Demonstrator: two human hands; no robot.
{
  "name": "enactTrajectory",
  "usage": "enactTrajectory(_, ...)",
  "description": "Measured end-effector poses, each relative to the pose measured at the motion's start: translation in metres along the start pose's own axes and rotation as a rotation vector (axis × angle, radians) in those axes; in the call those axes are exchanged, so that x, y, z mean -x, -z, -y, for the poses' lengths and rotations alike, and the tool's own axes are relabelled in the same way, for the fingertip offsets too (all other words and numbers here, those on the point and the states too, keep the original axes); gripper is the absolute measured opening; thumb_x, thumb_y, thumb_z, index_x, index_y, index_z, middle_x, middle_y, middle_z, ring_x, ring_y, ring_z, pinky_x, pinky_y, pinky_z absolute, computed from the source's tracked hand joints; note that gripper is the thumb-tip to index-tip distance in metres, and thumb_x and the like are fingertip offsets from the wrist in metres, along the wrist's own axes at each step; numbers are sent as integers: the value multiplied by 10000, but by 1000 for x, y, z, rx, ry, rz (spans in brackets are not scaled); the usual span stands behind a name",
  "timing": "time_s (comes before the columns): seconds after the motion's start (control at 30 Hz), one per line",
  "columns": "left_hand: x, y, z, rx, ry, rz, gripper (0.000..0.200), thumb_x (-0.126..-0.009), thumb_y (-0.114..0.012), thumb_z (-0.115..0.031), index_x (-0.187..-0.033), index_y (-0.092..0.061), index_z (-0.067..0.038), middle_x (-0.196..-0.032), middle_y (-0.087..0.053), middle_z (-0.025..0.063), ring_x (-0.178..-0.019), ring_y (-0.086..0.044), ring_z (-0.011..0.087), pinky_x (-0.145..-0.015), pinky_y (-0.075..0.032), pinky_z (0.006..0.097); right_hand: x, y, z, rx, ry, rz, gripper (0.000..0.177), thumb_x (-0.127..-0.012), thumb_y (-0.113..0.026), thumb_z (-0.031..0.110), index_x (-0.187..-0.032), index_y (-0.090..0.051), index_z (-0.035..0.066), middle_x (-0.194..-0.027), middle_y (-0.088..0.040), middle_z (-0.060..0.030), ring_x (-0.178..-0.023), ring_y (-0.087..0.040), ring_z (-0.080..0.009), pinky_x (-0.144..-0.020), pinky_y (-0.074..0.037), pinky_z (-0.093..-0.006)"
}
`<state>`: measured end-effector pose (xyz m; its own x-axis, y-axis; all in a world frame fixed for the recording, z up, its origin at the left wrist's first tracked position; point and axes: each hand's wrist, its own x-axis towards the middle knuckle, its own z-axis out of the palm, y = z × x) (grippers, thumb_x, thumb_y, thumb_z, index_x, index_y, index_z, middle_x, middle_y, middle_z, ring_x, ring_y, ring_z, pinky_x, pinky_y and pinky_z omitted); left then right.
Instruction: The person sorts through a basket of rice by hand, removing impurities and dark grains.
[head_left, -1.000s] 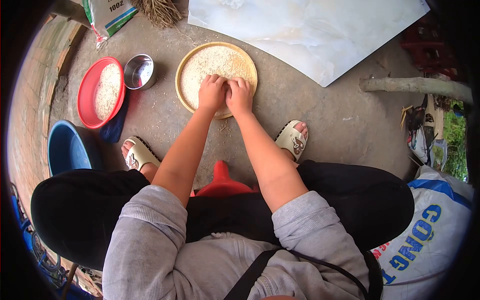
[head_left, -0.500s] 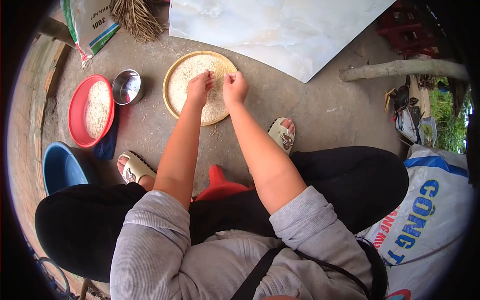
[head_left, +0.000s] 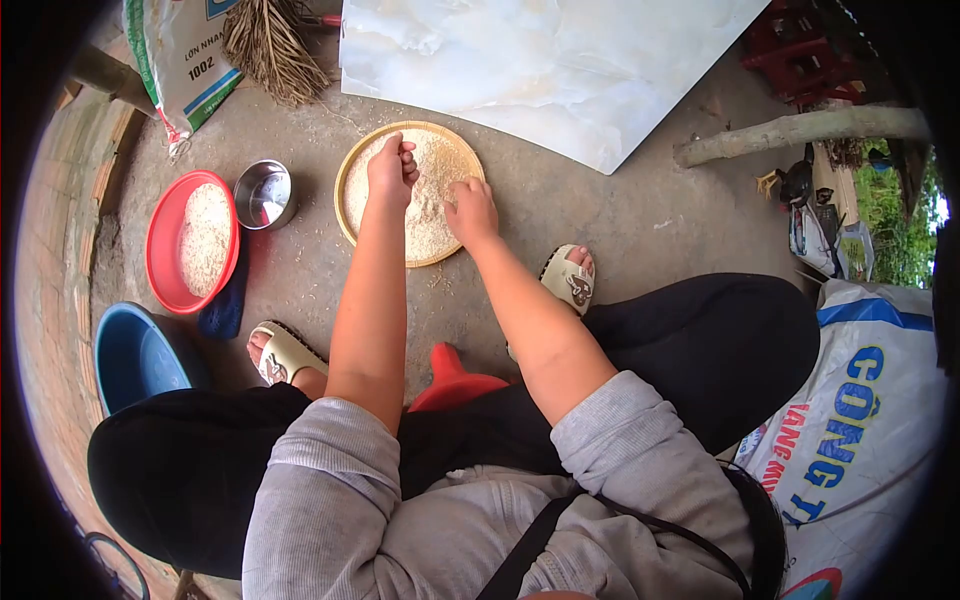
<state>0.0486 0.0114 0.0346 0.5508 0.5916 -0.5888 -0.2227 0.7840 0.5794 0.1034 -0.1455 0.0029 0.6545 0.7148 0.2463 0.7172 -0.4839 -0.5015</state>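
Observation:
A round woven bamboo tray (head_left: 352, 232) lies on the ground before me, spread with pale grain that looks like rice (head_left: 425, 235). Over its left half, my left hand (head_left: 392, 172) is closed with the fingers curled in; whatever it may hold is hidden. My right hand (head_left: 472, 212) is lower, at the tray's right side. Its thumb and fingers are bent but apart, with the tips at the grain. No held object shows in it.
To the left stand a red basin (head_left: 160, 255) of pale grain, a steel pot (head_left: 266, 195) and a blue basin (head_left: 140, 350). Beyond the tray are a marbled white sheet (head_left: 520, 70), a straw broom (head_left: 270, 50) and a printed sack (head_left: 190, 60). A wooden pole (head_left: 800, 135) lies right.
My hands, earlier raised close together over the tray with fingers pinched, have moved apart. The right has dropped to the grain and its fingers have parted; the left remains closed.

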Motion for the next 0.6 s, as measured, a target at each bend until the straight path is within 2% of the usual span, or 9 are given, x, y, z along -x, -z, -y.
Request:
enactTrajectory(0.03,1,5,-1,0,-1,-6,276,-911,-545,-249,-725,-560,-46,-557,-458,-13,-462,-383,98,-425,-316,239,6,-2,0,-4,1,5,134,-782,-640,109,-894,-628,36,-946,-583,-135,-896,-568,-345,-811,-466,-410)
enactTrajectory(0.13,3,25,-1,-405,-135,-131,257,-874,-559,-230,-790,-655,-7,-679,-614,56,-539,-539,118,-477,-418,246,13,-12,1,-77,32,52,124,-773,-635,75,-888,-622,33,-973,-589,-136,-887,-575,-338,-804,-471,-415)
enactTrajectory(0.23,-7,54,3,-598,-206,-165,254,-872,-553,-227,-860,-655,5,-708,-612,51,-573,-553,128,-524,-448,255,4,-17,-9,-101,-57,228,98,-772,-628,62,-859,-609,22,-941,-602,-143,-847,-591,-320,-764,-481,-406)
enactTrajectory(0.3,-16,73,6,-610,-220,-186,243,-846,-572,-213,-826,-659,13,-705,-624,61,-595,-584,138,-539,-463,269,-1,-21,-14,-215,-121,167,69,-780,-612,54,-835,-597,14,-874,-606,-150,-789,-597,-308,-711,-488,-397)
enactTrajectory(0.37,-23,85,6,-1082,-348,-377,200,-806,-595,-204,-811,-682,-25,-729,-669,105,-630,-633,199,-606,-498,326,-3,-25,-16,-207,-146,65,45,-790,-604,51,-817,-602,14,-807,-621,-150,-745,-610,-304,-681,-491,-377)
enactTrajectory(0.4,-16,83,5,-1184,-407,-430,155,-764,-610,-173,-825,-696,-60,-758,-682,114,-693,-660,232,-666,-510,345,-4,-25,-18,-260,-205,31,45,-796,-608,58,-808,-605,15,-799,-630,-150,-737,-617,-299,-679,-492,-368)
enactTrajectory(0.5,-5,79,8,-1367,-553,-303,148,-745,-615,-150,-836,-702,-72,-776,-688,112,-716,-664,244,-677,-515,347,-10,-28,-18,-326,-291,-44,74,-815,-616,86,-797,-616,15,-769,-647,-148,-727,-634,-289,-686,-493,-354)
enactTrajectory(0.57,-1,74,13,-1365,-560,-246,145,-742,-624,-142,-839,-702,-69,-781,-689,112,-716,-665,240,-678,-517,341,-12,-24,-18,-277,-305,-108,78,-822,-609,92,-818,-626,16,-771,-645,-151,-732,-633,-295,-691,-493,-359)
enactTrajectory(0.6,1,71,16,-1361,-568,-184,143,-738,-634,-134,-843,-702,-65,-786,-690,111,-715,-666,237,-678,-518,335,-13,-23,-19,-321,-342,-68,85,-816,-585,87,-816,-614,7,-849,-647,-173,-807,-618,-346,-726,-484,-408)
